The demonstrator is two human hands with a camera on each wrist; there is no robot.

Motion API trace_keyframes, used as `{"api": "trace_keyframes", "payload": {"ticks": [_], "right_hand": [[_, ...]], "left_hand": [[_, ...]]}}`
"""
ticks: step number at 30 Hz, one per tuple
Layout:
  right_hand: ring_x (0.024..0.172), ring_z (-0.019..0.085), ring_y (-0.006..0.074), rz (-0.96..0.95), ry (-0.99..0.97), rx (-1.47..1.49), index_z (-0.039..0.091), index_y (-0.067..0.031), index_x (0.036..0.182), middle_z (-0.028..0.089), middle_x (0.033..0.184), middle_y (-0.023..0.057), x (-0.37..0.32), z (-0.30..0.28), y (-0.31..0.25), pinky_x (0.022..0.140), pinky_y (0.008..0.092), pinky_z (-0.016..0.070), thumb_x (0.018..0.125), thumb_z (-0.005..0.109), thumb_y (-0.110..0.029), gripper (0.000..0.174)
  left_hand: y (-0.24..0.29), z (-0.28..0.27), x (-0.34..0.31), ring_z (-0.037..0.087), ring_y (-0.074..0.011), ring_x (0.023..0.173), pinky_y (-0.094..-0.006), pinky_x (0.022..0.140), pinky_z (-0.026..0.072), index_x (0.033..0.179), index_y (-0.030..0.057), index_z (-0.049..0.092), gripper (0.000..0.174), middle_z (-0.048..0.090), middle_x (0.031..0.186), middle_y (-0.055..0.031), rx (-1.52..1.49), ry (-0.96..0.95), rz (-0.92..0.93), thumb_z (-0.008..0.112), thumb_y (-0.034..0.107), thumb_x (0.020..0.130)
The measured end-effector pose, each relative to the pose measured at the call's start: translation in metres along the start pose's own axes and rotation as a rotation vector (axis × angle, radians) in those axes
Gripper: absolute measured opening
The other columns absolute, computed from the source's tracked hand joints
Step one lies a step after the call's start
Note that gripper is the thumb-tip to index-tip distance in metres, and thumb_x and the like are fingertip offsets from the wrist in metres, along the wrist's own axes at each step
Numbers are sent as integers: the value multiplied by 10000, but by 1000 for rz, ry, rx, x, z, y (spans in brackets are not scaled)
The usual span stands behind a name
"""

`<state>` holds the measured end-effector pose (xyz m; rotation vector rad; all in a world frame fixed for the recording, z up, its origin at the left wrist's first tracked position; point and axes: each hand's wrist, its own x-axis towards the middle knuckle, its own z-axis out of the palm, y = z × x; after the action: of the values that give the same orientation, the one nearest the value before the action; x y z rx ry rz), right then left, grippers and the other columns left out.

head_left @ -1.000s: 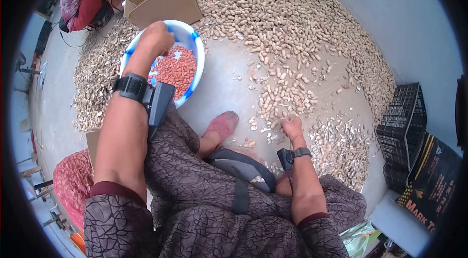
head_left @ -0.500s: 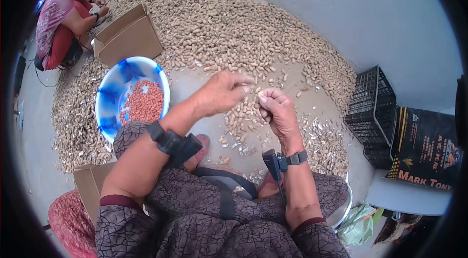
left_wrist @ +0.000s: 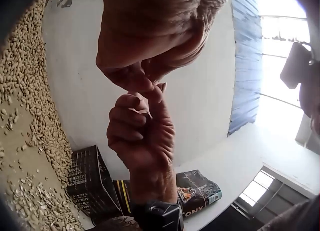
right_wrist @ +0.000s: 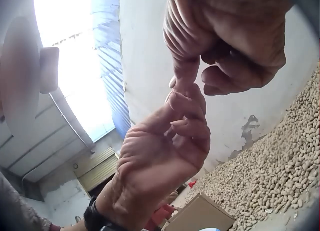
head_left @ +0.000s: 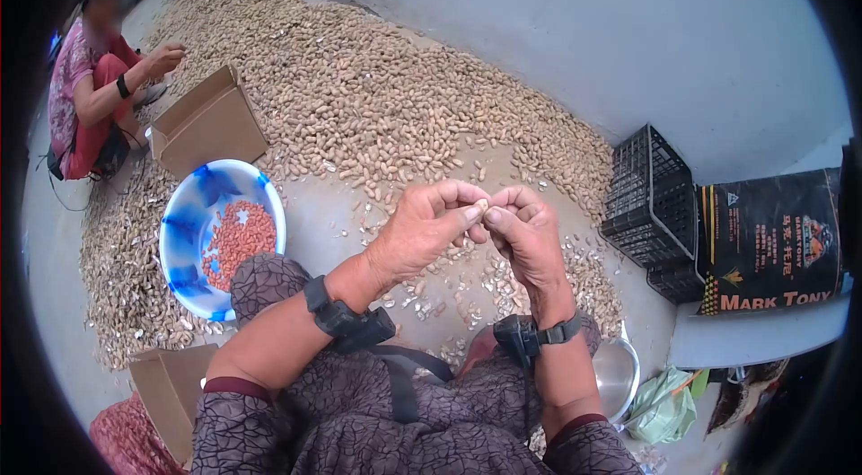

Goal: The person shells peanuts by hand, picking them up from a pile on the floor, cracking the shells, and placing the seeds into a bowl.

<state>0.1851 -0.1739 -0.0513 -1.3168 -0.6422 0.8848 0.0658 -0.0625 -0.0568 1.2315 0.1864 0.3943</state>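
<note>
My left hand (head_left: 420, 228) and right hand (head_left: 532, 241) meet at the fingertips in front of my lap. Between their thumbs and forefingers they pinch a small pale peanut (head_left: 482, 204). In the left wrist view the right hand (left_wrist: 142, 136) reaches up to the left one, the fingers hiding most of the nut. Left of my knee stands a blue-and-white basin (head_left: 180, 241) with red shelled peanut kernels (head_left: 244, 237) in it. A broad heap of unshelled peanuts (head_left: 359, 98) covers the floor ahead.
Empty shells (head_left: 507, 286) lie scattered below my hands. An open cardboard box (head_left: 211, 120) stands beyond the basin, near another person (head_left: 94, 98) squatting by the heap. Black plastic crates (head_left: 651, 206), a black printed sack (head_left: 772, 241) and a metal bowl (head_left: 615, 376) are at right.
My left hand has left the basin and moved right to meet the right hand. The right hand has risen from the floor with a peanut, which both now pinch. The head view has tilted up.
</note>
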Motion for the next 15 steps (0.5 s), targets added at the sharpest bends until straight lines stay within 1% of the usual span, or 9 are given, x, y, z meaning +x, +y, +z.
{"api": "trace_keyframes", "payload": {"ticks": [1,2,4,5,7,8,10,14,15], "right_hand": [[491,459,26,7,27,46,545,-33,834,571,630,5,-1,-1,0,425,146,327,743,649,-106,156],[491,459,26,5,28,50,545,-33,834,571,630,5,-2,-2,-1,425,146,327,743,649,-106,156],[492,469,29,-17,-8,37,540,-21,895,565,627,-3,-6,-4,-3,413,142,314,741,650,-112,210],[492,469,29,-18,-1,38,540,-21,895,565,627,-3,-6,-6,-4,413,142,314,741,650,-112,210],[517,504,43,7,-82,43,536,-9,942,565,644,-3,-5,-6,-6,407,144,316,738,652,-118,259],[517,504,43,6,-76,45,536,-9,942,565,644,-3,-5,-6,-6,407,144,316,738,652,-118,259],[549,535,57,31,-92,80,530,6,976,575,681,11,-5,-8,-7,420,143,330,734,651,-116,296],[558,549,74,15,-150,146,525,22,1009,587,724,31,0,-20,-5,436,142,346,730,656,-119,339],[577,553,80,27,-147,143,525,27,1021,589,743,37,1,-21,-6,458,147,370,726,658,-111,352]], "left_hand": [[-4,2,1,536,-54,670,-179,578,432,980,-3,555,179,583,809,-29,-19,7,5,500,116,858],[-6,3,1,536,-54,670,-179,578,432,980,-3,555,179,583,809,-29,-14,4,3,500,116,858],[-8,5,3,540,-61,669,-189,581,442,997,0,547,189,580,808,-29,-78,14,-1,500,122,861],[-10,7,5,540,-61,669,-189,581,442,997,0,547,189,580,808,-29,-78,8,-4,500,122,861],[-12,10,8,543,-69,672,-198,594,450,1004,-2,544,194,582,835,-37,-156,-37,-43,502,124,861],[-13,11,9,543,-69,672,-198,594,450,1004,-2,544,194,582,835,-37,-155,-41,-46,502,124,861],[-15,14,13,554,-87,705,-213,631,463,1005,-13,540,198,584,868,-51,-112,-117,-25,503,118,861],[-14,16,18,560,-100,753,-226,669,471,996,-21,538,185,581,901,-60,-130,-171,-1,493,99,863],[-14,16,19,558,-104,780,-233,685,471,1021,-20,532,196,577,924,-63,-152,-192,0,486,85,862]]}}
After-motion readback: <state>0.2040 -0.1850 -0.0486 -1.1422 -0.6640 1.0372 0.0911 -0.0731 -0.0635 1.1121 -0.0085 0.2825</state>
